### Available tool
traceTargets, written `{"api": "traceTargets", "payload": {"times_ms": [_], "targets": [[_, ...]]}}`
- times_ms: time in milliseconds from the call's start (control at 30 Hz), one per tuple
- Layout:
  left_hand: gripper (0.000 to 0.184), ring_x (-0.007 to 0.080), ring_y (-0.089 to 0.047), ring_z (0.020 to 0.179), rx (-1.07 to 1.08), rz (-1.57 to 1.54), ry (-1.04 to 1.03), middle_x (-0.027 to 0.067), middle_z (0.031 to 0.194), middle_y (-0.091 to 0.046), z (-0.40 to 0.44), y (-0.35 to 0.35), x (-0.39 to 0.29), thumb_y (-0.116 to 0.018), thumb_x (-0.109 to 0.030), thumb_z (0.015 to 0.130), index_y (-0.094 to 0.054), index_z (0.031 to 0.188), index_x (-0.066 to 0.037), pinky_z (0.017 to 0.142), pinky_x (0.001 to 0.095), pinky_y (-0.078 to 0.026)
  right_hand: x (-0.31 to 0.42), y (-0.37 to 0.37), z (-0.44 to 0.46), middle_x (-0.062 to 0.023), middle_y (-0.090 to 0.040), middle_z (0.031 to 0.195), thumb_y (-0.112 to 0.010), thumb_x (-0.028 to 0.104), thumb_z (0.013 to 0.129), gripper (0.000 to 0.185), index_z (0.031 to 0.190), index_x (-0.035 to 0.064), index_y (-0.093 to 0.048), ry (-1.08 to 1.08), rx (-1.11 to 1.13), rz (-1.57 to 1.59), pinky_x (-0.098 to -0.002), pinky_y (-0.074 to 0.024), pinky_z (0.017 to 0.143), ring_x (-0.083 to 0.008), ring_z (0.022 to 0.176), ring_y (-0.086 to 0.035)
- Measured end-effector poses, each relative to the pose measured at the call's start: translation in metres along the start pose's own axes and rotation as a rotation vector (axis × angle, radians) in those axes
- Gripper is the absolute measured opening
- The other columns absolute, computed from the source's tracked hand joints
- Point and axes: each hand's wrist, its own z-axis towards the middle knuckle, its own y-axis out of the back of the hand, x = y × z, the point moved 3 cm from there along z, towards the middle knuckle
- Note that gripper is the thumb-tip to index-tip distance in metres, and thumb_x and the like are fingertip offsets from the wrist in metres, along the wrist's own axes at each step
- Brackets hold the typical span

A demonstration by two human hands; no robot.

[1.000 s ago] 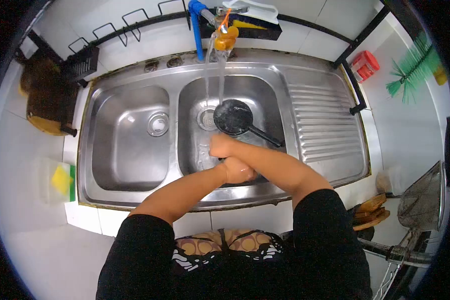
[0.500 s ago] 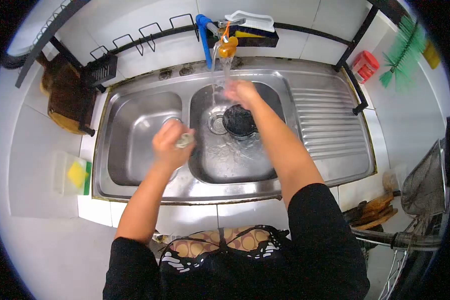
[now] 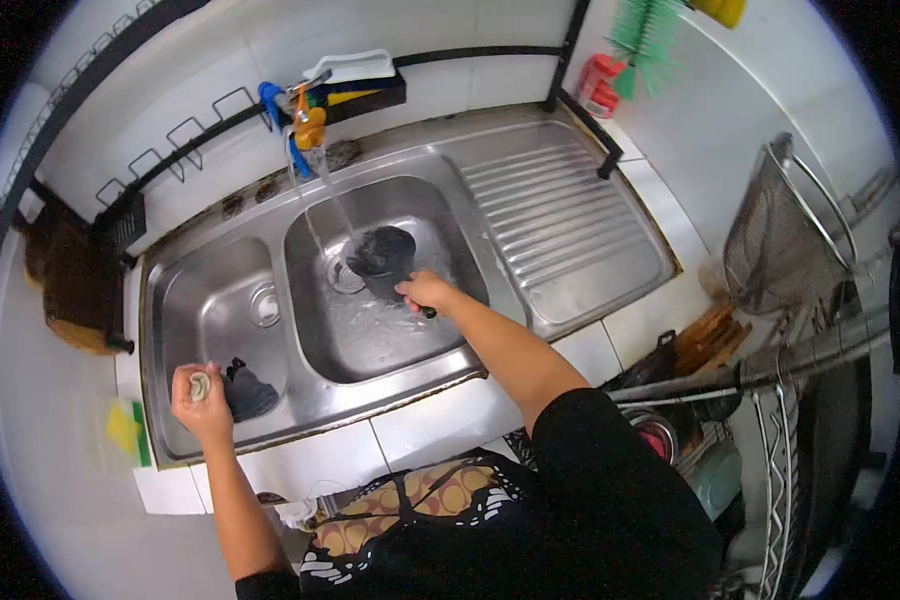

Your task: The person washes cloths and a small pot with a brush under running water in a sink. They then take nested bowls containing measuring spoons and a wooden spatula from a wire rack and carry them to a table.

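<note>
My right hand (image 3: pixel 425 291) grips the handle of a black dipper (image 3: pixel 384 250) in the right basin (image 3: pixel 425 345) of the steel sink. The dipper sits low in the basin beside the drain, close to the running water (image 3: pixel 335 200). At the left basin (image 3: pixel 185 320), my left hand (image 3: pixel 202 408) is closed around a small, pale, rolled-looking thing (image 3: pixel 200 386) whose kind I cannot make out. A dark, crumpled cloth-like thing (image 3: pixel 250 393) lies in that basin, just right of my left hand.
An orange-ended faucet (image 3: pixel 310 128) runs over the right basin. The ribbed drainboard (image 3: pixel 550 205) extends to the right. A wire strainer (image 3: pixel 780 230) hangs at the far right, and a yellow sponge (image 3: pixel 124 428) is at the left.
My right hand has moved from under the faucet down to the dipper's handle. My left hand has moved left and lower, still holding the pale thing. The view has shifted right and turned.
</note>
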Motion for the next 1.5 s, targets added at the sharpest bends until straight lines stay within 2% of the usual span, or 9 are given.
{"api": "traceTargets", "payload": {"times_ms": [167, 233, 367, 500, 700, 1000, 1100, 1267, 1500], "targets": [[0.018, 0.012, -0.046, 0.061, -0.008, -0.114, -0.032, 0.0036, 0.065, -0.05, 0.004, 0.014, 0.008, -0.065, -0.005, 0.075, -0.049, 0.067, -0.002, 0.058, 0.0246, -0.039, 0.037, 0.033, -0.073, -0.0016, -0.048, 0.058, -0.058, 0.018, 0.081, 0.032, 0.102, -0.0048, -0.048, 0.04, -0.017, 0.288, -0.026, -0.0386, 0.038, -0.009, 0.044, -0.046], [0.018, 0.0113, -0.045, 0.061, -0.016, -0.175, -0.001, 0.0029, 0.065, -0.049, 0.008, 0.018, 0.016, -0.064, -0.005, 0.076, -0.049, 0.067, -0.002, 0.058, 0.0239, -0.038, 0.065, 0.057, -0.112, -0.0012, -0.049, 0.057, -0.058, 0.018, 0.081, 0.017, 0.078, 0.0038, -0.049, 0.099, -0.112, 0.315, -0.0254, -0.0374, 0.038, -0.0082, 0.043, -0.045], [0.018, 0.0109, -0.044, 0.061, -0.003, -0.193, 0.01, 0.0026, 0.065, -0.049, 0.012, 0.033, 0.029, -0.064, -0.005, 0.076, -0.049, 0.066, -0.002, 0.058, 0.0235, -0.037, 0.086, 0.113, -0.151, -0.0037, -0.052, 0.057, -0.056, 0.019, 0.08, 0.019, 0.069, 0.0037, -0.053, 0.195, -0.378, 0.241, -0.0279, -0.04, 0.043, -0.0118, 0.046, -0.048], [0.018, 0.0109, -0.044, 0.061, 0.019, -0.161, 0.006, 0.0027, 0.066, -0.049, 0.016, 0.041, 0.041, -0.064, -0.005, 0.076, -0.049, 0.067, -0.002, 0.057, 0.0238, -0.037, 0.084, 0.164, -0.17, -0.0056, -0.054, 0.057, -0.057, 0.014, 0.076, 0.015, 0.068, 0.0009, -0.055, 0.292, -0.679, 0.202, -0.029, -0.0392, 0.042, -0.0133, 0.045, -0.049], [0.017, 0.0107, -0.044, 0.06, 0.0, -0.086, -0.015, 0.0028, 0.066, -0.05, 0.024, 0.051, 0.047, -0.065, -0.005, 0.075, -0.05, 0.067, -0.002, 0.056, 0.0243, -0.037, 0.049, 0.233, -0.168, -0.0065, -0.054, 0.055, -0.058, 0.008, 0.073, 0.01, 0.067, -0.0001, -0.055, 0.118, -0.989, -0.054, -0.0292, -0.0385, 0.042, -0.0149, 0.043, -0.049], [0.016, 0.0102, -0.046, 0.061, 0.018, -0.138, 0.008, 0.0034, 0.066, -0.052, 0.023, 0.054, 0.042, -0.065, -0.003, 0.074, -0.05, 0.068, -0.002, 0.057, 0.0234, -0.038, 0.0, 0.241, -0.19, -0.0076, -0.052, 0.051, -0.057, 0.005, 0.072, 0.012, 0.062, 0.0003, -0.052, 0.102, -0.951, 0.011, -0.0321, -0.0376, 0.041, -0.0169, 0.039, -0.047], [0.017, 0.0094, -0.046, 0.061, -0.001, -0.113, -0.031, 0.0031, 0.066, -0.052, 0.02, 0.058, 0.043, -0.065, -0.004, 0.075, -0.05, 0.067, -0.002, 0.057, 0.0227, -0.038, -0.008, 0.238, -0.202, -0.0101, -0.053, 0.055, -0.058, 0.001, 0.07, 0.008, 0.072, -0.0055, -0.053, 0.046, -0.875, -0.077, -0.032, -0.0374, 0.036, -0.0193, 0.041, -0.049], [0.015, 0.008, -0.052, 0.06, -0.034, -0.207, 0.112, 0.0024, 0.064, -0.056, 0.016, 0.069, 0.058, -0.065, -0.005, 0.075, -0.052, 0.069, -0.003, 0.058, 0.0216, -0.041, -0.006, 0.222, -0.224, -0.0057, -0.053, 0.057, -0.058, 0.004, 0.073, 0.009, 0.08, -0.0012, -0.056, -0.061, -0.798, -0.287, -0.0284, -0.0367, 0.041, -0.0165, 0.044, -0.049], [0.013, 0.0111, -0.059, 0.064, -0.129, -0.492, 0.366, 0.0048, 0.067, -0.06, 0.018, 0.088, 0.072, -0.063, -0.007, 0.078, -0.053, 0.071, -0.003, 0.061, 0.0215, -0.042, 0.032, 0.178, -0.226, -0.0013, -0.051, 0.058, -0.053, 0.012, 0.08, 0.011, 0.084, 0.0029, -0.058, 0.065, -0.543, 0.062, -0.0236, -0.0347, 0.041, -0.0102, 0.042, -0.044]]}}
